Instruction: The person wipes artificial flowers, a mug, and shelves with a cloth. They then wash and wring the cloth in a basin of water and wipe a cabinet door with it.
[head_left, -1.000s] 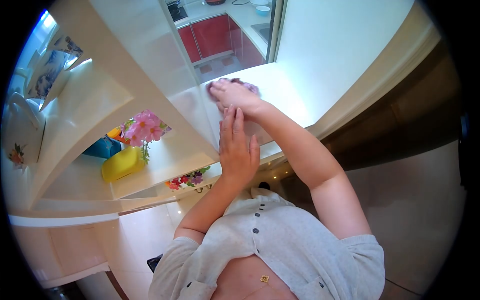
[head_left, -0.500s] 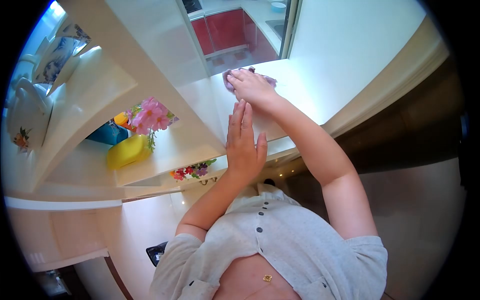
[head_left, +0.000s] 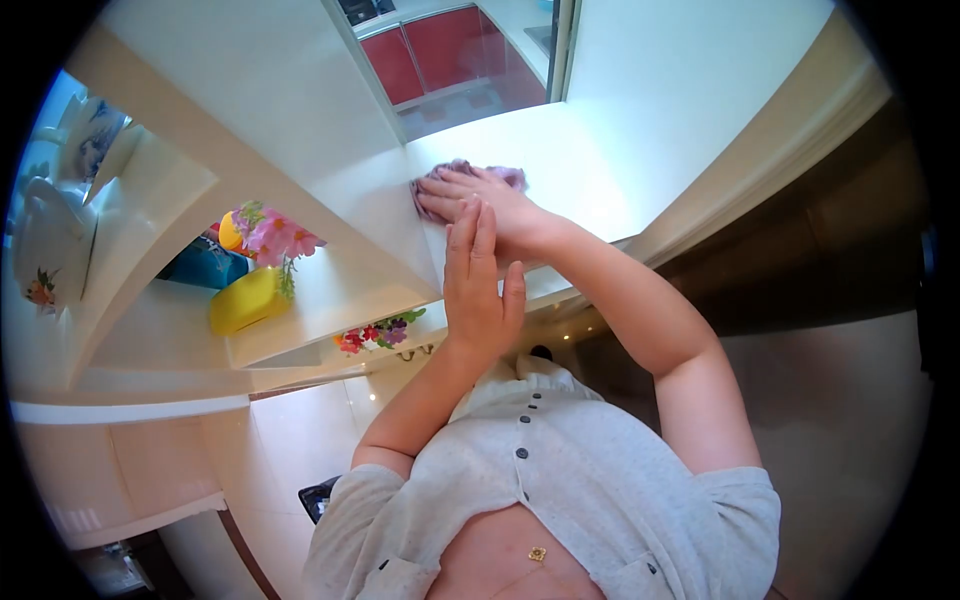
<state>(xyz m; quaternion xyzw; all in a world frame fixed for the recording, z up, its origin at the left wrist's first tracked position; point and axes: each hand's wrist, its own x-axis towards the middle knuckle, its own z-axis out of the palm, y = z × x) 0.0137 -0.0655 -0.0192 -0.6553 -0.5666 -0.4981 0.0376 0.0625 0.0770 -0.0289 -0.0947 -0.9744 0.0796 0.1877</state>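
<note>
Flat on a purplish cloth [head_left: 507, 178] lies my right hand [head_left: 490, 207], pressing it against the white shelf surface [head_left: 560, 150] near the left wall of the opening. Its fingers point left, and parts of the cloth stick out above and beside them. My left hand [head_left: 480, 275] is raised just in front of it, fingers straight and pointing up, thumb apart, with nothing in it. The left fingertips overlap my right hand in the view; whether they touch cannot be made out.
On the left shelf are a yellow container [head_left: 250, 300], a blue item [head_left: 205, 264] and pink flowers [head_left: 278, 238]. A white teapot [head_left: 50, 240] stands farther left. Small flowers [head_left: 378, 332] hang below the shelf edge. Red cabinets [head_left: 445, 50] show beyond the opening.
The view has shifted. Against the shelf, my right hand and the cloth have come nearer, toward the front and the left wall. My left hand stays raised and open close by.
</note>
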